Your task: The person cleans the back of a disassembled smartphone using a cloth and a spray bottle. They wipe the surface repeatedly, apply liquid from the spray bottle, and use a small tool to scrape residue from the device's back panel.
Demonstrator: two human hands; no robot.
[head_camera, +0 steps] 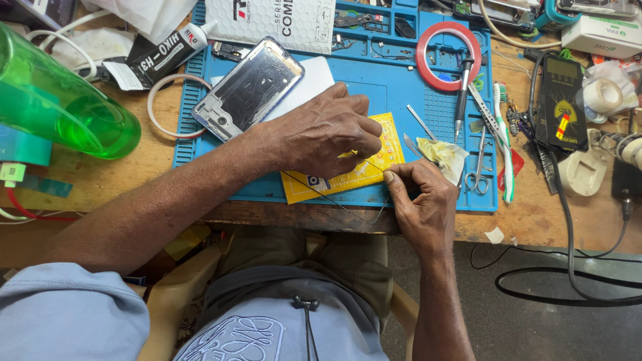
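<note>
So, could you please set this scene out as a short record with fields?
surface: blue work mat on a wooden bench
left hand: pressed flat on a yellow card
right hand: pinched shut on a thin wire at the card's edge
behind left hand: phone frame
right of card: tweezers, scissors, toothbrush
far left: green bottle

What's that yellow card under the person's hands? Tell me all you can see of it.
The yellow card is a thin, flat rectangle, apparently paper or plastic, lying slightly askew on the blue work mat near its front edge. Small dots run along its right side and a small dark square sits near its lower left. The left hand presses on it, covering its middle; the right hand touches its right corner.
</note>
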